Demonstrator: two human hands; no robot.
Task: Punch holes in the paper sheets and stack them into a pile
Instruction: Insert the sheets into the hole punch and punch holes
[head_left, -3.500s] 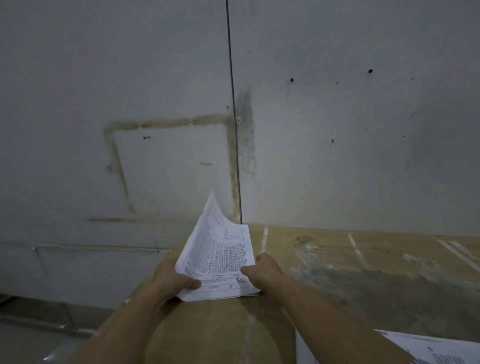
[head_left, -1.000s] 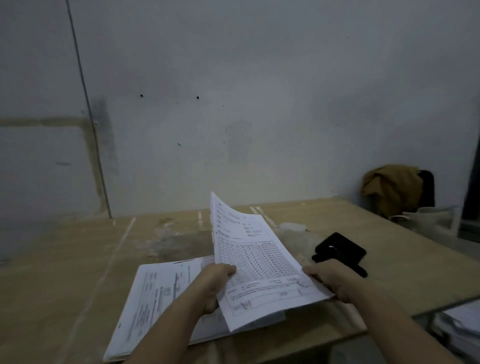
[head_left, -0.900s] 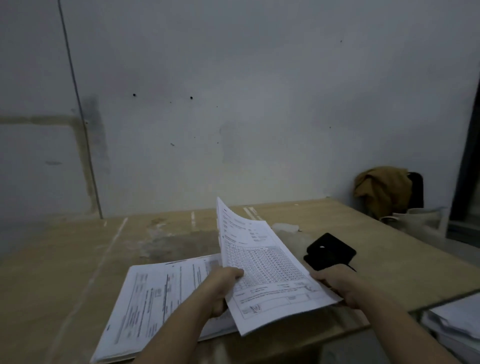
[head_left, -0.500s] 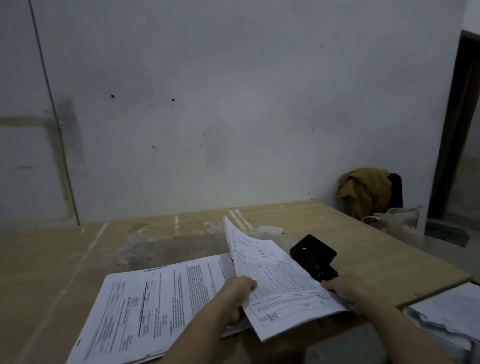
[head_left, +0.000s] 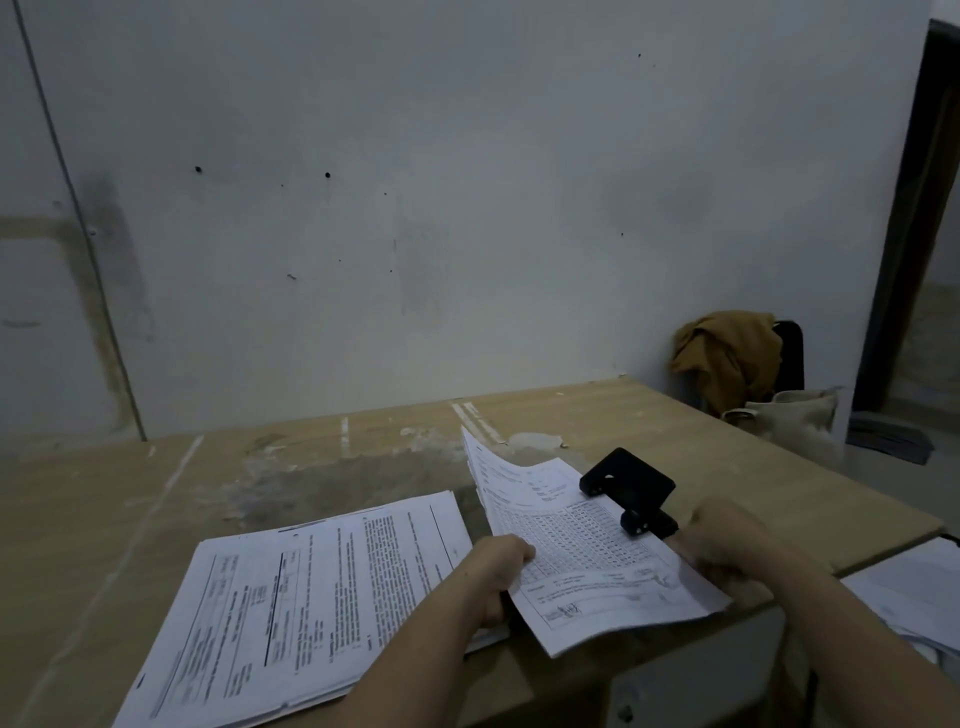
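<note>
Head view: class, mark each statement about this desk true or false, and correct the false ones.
1. The left hand and the right hand both grip the held sheets. True.
2. The black hole punch sits left of the flat pile. False: it sits to the right, at the held sheets' right edge.
3. The flat pile lies on the table, left of the held sheets. True.
4. The held sheets lie flat on the pile. False: they are lifted, and their far corner curls upward.
5. A brown cloth is draped over a chair at far right. True.
</note>
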